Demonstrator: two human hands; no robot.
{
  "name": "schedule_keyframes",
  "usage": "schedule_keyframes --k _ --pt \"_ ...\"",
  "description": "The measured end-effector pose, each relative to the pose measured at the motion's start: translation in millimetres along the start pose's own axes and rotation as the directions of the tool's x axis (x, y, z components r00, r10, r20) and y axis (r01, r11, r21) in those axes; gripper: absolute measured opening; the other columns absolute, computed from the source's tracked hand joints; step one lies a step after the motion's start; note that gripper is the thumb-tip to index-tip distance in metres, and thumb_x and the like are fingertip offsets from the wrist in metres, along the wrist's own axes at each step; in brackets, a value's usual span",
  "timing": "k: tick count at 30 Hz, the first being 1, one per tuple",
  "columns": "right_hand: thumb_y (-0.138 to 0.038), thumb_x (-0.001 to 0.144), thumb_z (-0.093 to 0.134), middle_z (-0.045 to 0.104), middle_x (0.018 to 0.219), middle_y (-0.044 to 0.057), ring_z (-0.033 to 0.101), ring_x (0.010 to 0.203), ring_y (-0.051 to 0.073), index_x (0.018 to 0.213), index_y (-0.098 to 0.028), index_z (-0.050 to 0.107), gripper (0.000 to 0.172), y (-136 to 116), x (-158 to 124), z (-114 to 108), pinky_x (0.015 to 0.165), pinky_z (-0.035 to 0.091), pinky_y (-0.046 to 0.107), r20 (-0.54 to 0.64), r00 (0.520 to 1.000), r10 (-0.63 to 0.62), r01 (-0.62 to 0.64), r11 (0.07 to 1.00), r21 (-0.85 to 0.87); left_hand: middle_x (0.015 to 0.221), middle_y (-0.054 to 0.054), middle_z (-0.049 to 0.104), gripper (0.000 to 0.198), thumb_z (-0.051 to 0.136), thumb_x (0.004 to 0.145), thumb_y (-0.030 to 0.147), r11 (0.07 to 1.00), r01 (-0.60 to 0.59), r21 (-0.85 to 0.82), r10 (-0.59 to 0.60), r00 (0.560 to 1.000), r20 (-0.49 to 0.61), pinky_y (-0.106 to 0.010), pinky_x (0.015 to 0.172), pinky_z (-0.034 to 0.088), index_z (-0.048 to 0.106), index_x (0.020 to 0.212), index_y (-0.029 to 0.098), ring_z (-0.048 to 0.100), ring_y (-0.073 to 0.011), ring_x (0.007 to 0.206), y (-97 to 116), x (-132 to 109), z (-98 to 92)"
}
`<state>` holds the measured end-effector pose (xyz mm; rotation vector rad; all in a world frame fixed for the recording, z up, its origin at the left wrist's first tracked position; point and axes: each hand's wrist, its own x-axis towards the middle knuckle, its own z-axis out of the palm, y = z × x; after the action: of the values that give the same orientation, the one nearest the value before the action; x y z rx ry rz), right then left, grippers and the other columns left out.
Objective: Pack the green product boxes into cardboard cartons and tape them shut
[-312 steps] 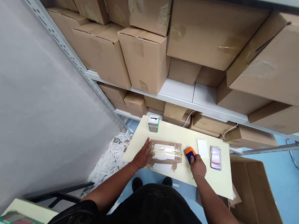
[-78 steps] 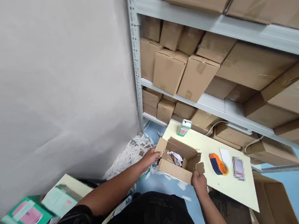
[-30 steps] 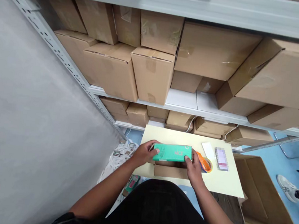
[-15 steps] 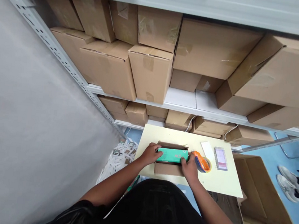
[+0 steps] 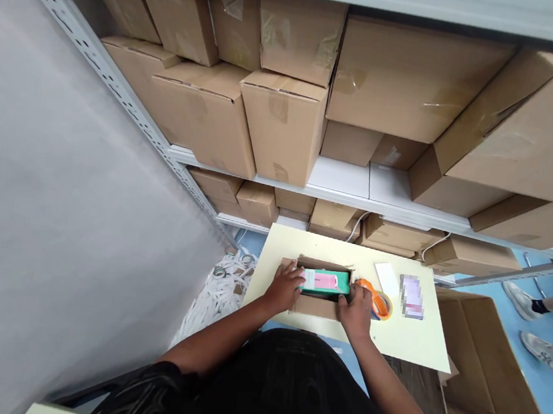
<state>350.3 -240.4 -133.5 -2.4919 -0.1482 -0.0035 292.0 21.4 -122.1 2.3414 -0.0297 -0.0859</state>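
In the head view, the green box [image 5: 342,283] lies in the open carton [image 5: 317,307], pink side up where plain green showed before. The left hand [image 5: 285,290] bends over the box's left end, the right hand [image 5: 357,312] curls at the carton's right end; whether either grips, I cannot tell.

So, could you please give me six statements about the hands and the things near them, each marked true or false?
1. The green box lies within the opening of the small carton. True.
2. The left hand touches one end of the green box. True.
3. The tape dispenser lies beside the right hand. True.
4. The small carton is taped shut. False: its top is open.
5. The left hand rests on the tape dispenser. False: it is on the green box.
6. The green box's upper panel is blue. False: it is pink.
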Motion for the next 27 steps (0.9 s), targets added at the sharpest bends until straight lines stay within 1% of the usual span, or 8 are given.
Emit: schedule_keyframes --k 3,7,11,13,15,20,24,27 --pt "-0.045 0.082 0.060 0.056 0.121 0.017 0.051 0.120 0.036 0.121 -0.017 0.058 0.048 7.7 -1.1 -2.7 0.108 0.041 0.051 -0.024 0.998 0.052 -0.052 0.999 0.002 0.165 -0.011 0.037 0.060 0.071 0.079 0.020 0.999 0.022 -0.030 -0.025 0.996 -0.090 -0.055 0.128 0.017 0.062 0.138 0.024 0.022 -0.0339 0.157 -8.1 -11.0 7.8" --pt "-0.059 0.081 0.062 0.063 0.120 0.018 0.058 0.116 0.035 0.126 -0.014 0.058 0.064 18.9 1.4 -1.9 0.101 0.046 0.045 0.058 0.972 0.227 -0.230 0.972 0.042 0.162 -0.016 0.037 0.087 0.071 0.077 0.022 0.947 0.239 -0.215 -0.285 0.933 -0.218 -0.045 0.126 0.026 0.036 0.157 0.017 0.033 -0.0302 0.153 -18.2 -12.4 14.5" --pt "-0.063 0.089 0.051 0.074 0.103 0.015 0.070 0.100 0.033 0.114 -0.016 0.067 0.055 26.4 14.5 0.7 0.086 0.051 0.041 0.363 0.877 0.313 -0.321 0.946 -0.041 0.154 -0.019 0.050 0.088 0.070 0.081 0.031 0.774 0.522 -0.358 -0.567 0.824 -0.024 -0.042 0.116 0.039 0.031 0.158 0.015 0.050 -0.0329 0.141 -22.0 -9.4 25.7" --pt "-0.061 0.094 0.044 0.075 0.099 0.016 0.071 0.097 0.033 0.107 -0.015 0.069 0.054 30.6 24.8 1.4 0.084 0.050 0.041 0.413 0.862 0.295 -0.281 0.955 -0.095 0.147 -0.017 0.059 0.079 0.063 0.087 0.034 0.721 0.589 -0.364 -0.611 0.789 0.067 -0.042 0.111 0.043 0.034 0.158 0.017 0.059 -0.0320 0.133 -19.2 -9.3 33.3" --pt "-0.058 0.096 0.041 0.076 0.095 0.018 0.072 0.096 0.032 0.101 -0.014 0.071 0.054 35.7 36.2 1.8 0.084 0.050 0.041 0.422 0.871 0.251 -0.226 0.968 -0.110 0.144 -0.015 0.062 0.071 0.059 0.089 0.034 0.720 0.589 -0.367 -0.607 0.791 0.078 -0.041 0.109 0.044 0.040 0.155 0.018 0.062 -0.0311 0.129 -12.7 -9.5 40.6" --pt "-0.053 0.098 0.037 0.076 0.092 0.019 0.072 0.094 0.030 0.094 -0.015 0.071 0.051 44.8 61.2 0.0 0.086 0.049 0.039 0.477 0.871 0.117 -0.074 0.991 -0.108 0.140 -0.009 0.067 0.059 0.054 0.089 0.027 0.754 0.531 -0.388 -0.600 0.797 -0.075 -0.040 0.110 0.044 0.053 0.147 0.023 0.060 -0.0293 0.131 13.5 -18.7 54.3" --pt "-0.054 0.098 0.033 0.076 0.090 0.016 0.072 0.091 0.030 0.089 -0.020 0.069 0.050 35.7 72.7 -8.1 0.082 0.049 0.039 0.561 0.826 -0.049 0.115 0.990 -0.083 0.134 -0.010 0.070 0.060 0.055 0.090 0.031 0.727 0.539 -0.426 -0.661 0.718 -0.218 -0.041 0.109 0.045 0.050 0.149 0.021 0.064 -0.0297 0.125 39.4 -52.6 60.7" --pt "-0.055 0.099 0.030 0.076 0.093 0.015 0.071 0.093 0.031 0.090 -0.022 0.068 0.051 19.2 76.4 -11.2 0.080 0.049 0.038 0.646 0.740 -0.189 0.281 0.959 -0.042 0.128 -0.009 0.073 0.060 0.055 0.091 0.033 0.698 0.529 -0.483 -0.698 0.652 -0.295 -0.041 0.103 0.049 0.050 0.150 0.021 0.068 -0.0283 0.116 62.4 -90.2 64.2"
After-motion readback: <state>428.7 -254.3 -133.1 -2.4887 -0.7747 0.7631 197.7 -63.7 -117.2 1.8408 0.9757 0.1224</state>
